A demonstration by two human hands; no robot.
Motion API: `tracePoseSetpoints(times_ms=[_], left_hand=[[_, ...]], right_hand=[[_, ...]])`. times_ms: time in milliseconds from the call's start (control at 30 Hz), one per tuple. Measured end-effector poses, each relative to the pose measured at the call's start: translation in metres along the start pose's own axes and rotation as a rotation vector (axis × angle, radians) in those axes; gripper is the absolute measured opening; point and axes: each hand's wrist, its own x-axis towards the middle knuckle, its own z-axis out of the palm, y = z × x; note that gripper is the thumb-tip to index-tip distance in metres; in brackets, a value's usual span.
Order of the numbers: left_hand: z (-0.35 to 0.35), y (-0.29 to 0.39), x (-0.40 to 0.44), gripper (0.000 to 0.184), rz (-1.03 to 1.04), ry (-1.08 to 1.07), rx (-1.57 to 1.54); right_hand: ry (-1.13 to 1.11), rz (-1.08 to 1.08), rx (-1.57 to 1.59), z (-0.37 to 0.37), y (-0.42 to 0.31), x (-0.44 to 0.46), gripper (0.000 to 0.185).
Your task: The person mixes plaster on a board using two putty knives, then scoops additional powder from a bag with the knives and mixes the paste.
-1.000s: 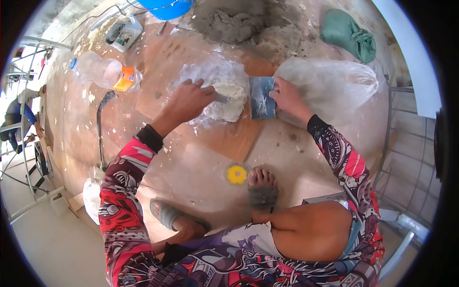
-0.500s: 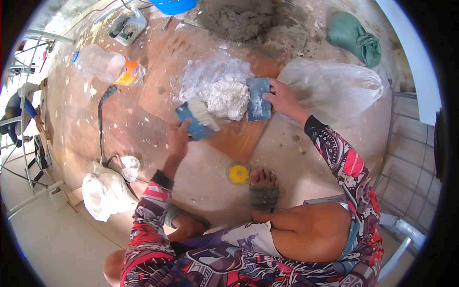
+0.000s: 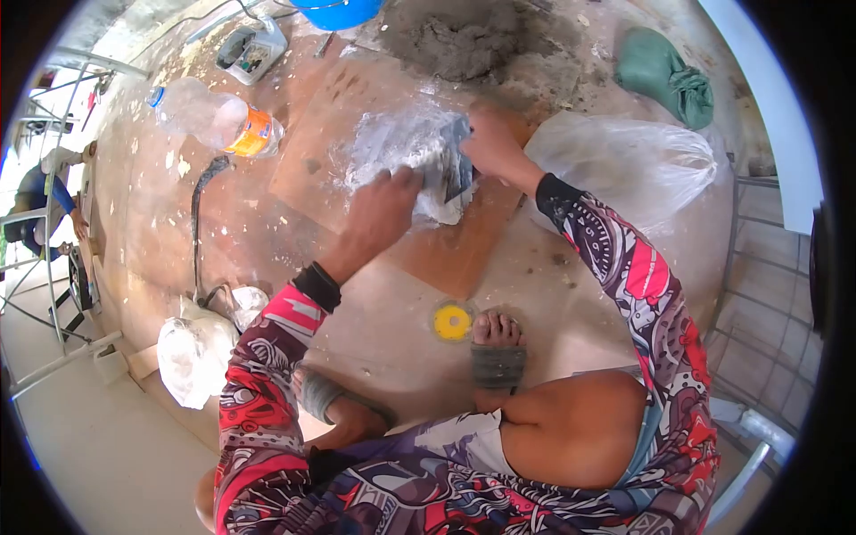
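My left hand (image 3: 385,207) is closed, knuckles up, at the near left edge of a pile of white paste (image 3: 453,210). It grips a flat blue scraper, now mostly hidden by the hand and the paste. From the right, my right hand (image 3: 499,143) is closed on another flat blue scraper (image 3: 460,171), tilted and smeared with white. Both scrapers are close together over the paste. White residue (image 3: 379,138) spreads across the brown board (image 3: 437,261) beneath.
A plastic bottle (image 3: 209,116), a cut jug (image 3: 252,52) and a blue bucket (image 3: 337,9) stand or lie beyond. Grey mortar (image 3: 464,40), a green sack (image 3: 660,71) and a clear bag (image 3: 624,165) lie right. A yellow disc (image 3: 452,322) is near my foot. Another person (image 3: 45,205) is far left.
My left hand has moved up and right, bringing its scraper against the paste. My right hand has moved slightly up and left, and its scraper has tilted from flat.
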Motion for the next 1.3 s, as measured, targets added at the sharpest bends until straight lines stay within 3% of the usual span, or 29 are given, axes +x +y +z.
tracePoseSetpoints(times_ms=[67,100,200,300,367,400,533,633,733,833,933,967,1067,1133,1167,1300], left_hand=[[0.027,0.001,-0.019,0.034,0.104,-0.038,0.113],[0.028,0.008,-0.023,0.041,0.137,-0.068,0.145],[0.021,-0.012,-0.026,0.038,0.239,-0.002,0.16],[-0.023,-0.024,-0.014,0.03,0.128,-0.114,-0.007],[-0.025,-0.038,-0.007,0.021,0.034,0.031,-0.175],[-0.025,-0.044,-0.002,0.018,-0.015,0.107,-0.26],[0.005,-0.083,0.04,0.013,-0.171,0.025,-0.167],[0.02,-0.063,0.064,0.018,-0.1,-0.048,-0.108],[0.018,-0.025,0.053,0.015,0.16,-0.03,0.004],[0.008,-0.022,0.029,0.037,0.384,-0.099,0.081],[-0.016,-0.038,0.011,0.041,0.416,-0.062,0.158],[-0.023,-0.044,0.009,0.034,0.353,-0.08,0.109],[-0.017,-0.073,-0.015,0.021,0.06,0.19,-0.259],[-0.007,-0.092,-0.034,0.013,-0.342,0.088,-0.469],[0.002,-0.099,-0.044,0.013,-0.546,0.038,-0.571],[0.04,-0.07,-0.067,0.022,-0.903,0.183,-1.025]], right_hand=[[-0.053,0.159,0.138,0.002,0.029,-0.008,0.018],[-0.023,0.158,0.13,-0.009,0.027,-0.02,0.018],[0.073,0.064,0.044,-0.02,0.029,-0.033,0.018],[0.169,-0.098,-0.072,-0.026,0.047,-0.04,0.021],[0.183,-0.085,0.022,-0.02,0.06,-0.058,0.023],[0.175,-0.022,0.06,-0.011,0.068,-0.068,0.024],[0.116,0.224,0.09,0.018,0.071,-0.108,0.03],[0.104,0.304,0.238,0.048,0.059,-0.12,0.034],[0.207,0.269,0.262,0.074,0.064,-0.112,0.036],[0.299,0.24,0.157,0.059,0.046,-0.098,0.038],[0.272,0.139,0.159,0.051,0.067,-0.079,0.037],[0.254,0.09,0.181,0.05,0.079,-0.071,0.036],[0.222,-0.034,0.054,0.019,0.05,-0.066,0.04],[0.16,-0.039,-0.03,0.01,0.054,-0.057,0.042],[0.128,-0.045,-0.071,0.008,0.055,-0.053,0.042],[0.033,-0.055,-0.1,0.001,0.047,-0.051,0.039]])
